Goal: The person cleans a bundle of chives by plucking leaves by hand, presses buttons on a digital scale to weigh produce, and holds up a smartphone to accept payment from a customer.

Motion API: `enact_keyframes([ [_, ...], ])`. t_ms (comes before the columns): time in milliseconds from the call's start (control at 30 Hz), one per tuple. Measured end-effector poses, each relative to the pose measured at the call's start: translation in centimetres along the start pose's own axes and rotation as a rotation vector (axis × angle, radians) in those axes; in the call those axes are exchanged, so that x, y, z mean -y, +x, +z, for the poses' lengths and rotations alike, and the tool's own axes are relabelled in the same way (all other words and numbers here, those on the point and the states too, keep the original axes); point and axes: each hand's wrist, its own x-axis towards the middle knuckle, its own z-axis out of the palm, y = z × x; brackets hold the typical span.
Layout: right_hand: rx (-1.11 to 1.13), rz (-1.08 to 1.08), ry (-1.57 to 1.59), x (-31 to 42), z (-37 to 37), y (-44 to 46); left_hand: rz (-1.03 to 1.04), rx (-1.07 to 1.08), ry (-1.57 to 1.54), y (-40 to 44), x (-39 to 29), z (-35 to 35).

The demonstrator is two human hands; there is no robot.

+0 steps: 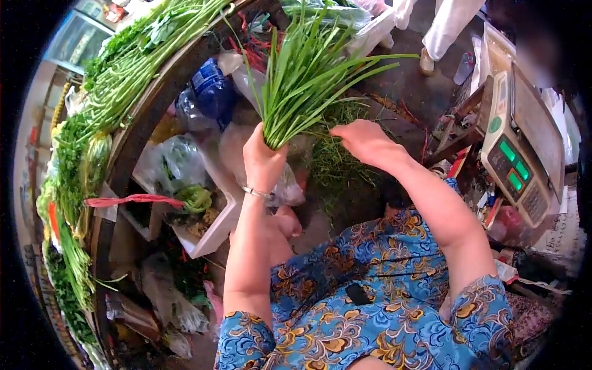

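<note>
My left hand [264, 154] is wrapped round the lower end of a bunch of Chinese chives [302, 86]. The long green leaves fan upward and to the right from the fist. To the right of the bunch, apart from it, is my right hand [367, 143]. Its fingertips are pinched together, and whatever may be between them is too small to make out. Beneath the right hand, a heap of loose green trimmings [342, 161] lies on the ground.
A curved shelf edge [145, 92] on the left carries bundled greens [117, 105]. Below it are a white foam box [213, 231], plastic bags [179, 163] and a blue-labelled bottle pack [213, 89]. A digital scale [518, 154] stands at right. Another person's white-trousered leg [453, 24] is at the top.
</note>
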Motion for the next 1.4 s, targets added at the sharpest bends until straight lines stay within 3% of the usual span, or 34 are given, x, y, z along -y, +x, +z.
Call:
enact_keyframes([
  [33, -0.086, -0.133, -0.286, 0.3, 0.0, 0.0, 0.039, -0.017, -0.004, 0.1, -0.1, 0.1],
  [233, -0.081, -0.142, -0.211, 0.9, 2.6, 0.1, -0.014, -0.037, 0.128, 0.6, -0.4, -0.1],
  [300, -0.047, -0.299, -0.127, -0.1, 4.1, -0.1, -0.012, -0.035, 0.163, 0.6, -0.5, 0.3],
  [333, 0.219, -0.174, -0.088, 1.5, 2.7, -0.1, -0.009, -0.035, 0.214, 0.6, -0.6, 0.5],
  [367, 0.217, -0.168, -0.085, 2.8, 1.7, -0.3, -0.006, -0.034, 0.265, 0.5, -0.8, 0.7],
  [433, 0.406, 0.001, 0.301, 4.2, 0.6, -0.6, 0.049, -0.035, 0.364, 0.3, -1.3, 1.1],
  [467, 0.293, -0.246, 0.663, 3.4, 2.4, 0.3, 0.105, -0.042, 0.465, 0.2, -1.5, 1.4],
  [567, 0.303, -0.198, 1.318, 4.2, 2.0, 0.0, 0.193, -0.053, 0.583, -0.1, -1.9, 2.6],
  [600, 0.151, -0.204, 1.53, 4.9, 2.3, -0.2, 0.283, -0.064, 0.63, -0.2, -2.3, 3.0],
  [633, 0.155, -0.113, 1.726, 4.5, 2.4, -0.2, 0.327, -0.059, 0.735, -0.4, -2.7, 3.6],
  [767, -0.046, -0.026, 2.139, 3.8, 1.2, 0.4, 0.407, -0.077, 0.869, -1.0, -4.6, 5.6],
  [1233, -0.23, -0.127, 2.116, 0.8, -0.2, 1.0, 0.496, -0.05, 0.806, -2.3, -5.5, 8.3],
  [1333, -0.306, -0.109, 2.04, 0.3, -0.6, 1.0, 0.453, 0.008, 0.663, -2.6, -5.6, 8.5],
  [1400, -0.415, -0.158, 1.899, 0.1, -0.9, 1.0, 0.333, 0.117, 0.208, -2.7, -6.3, 8.0],
])
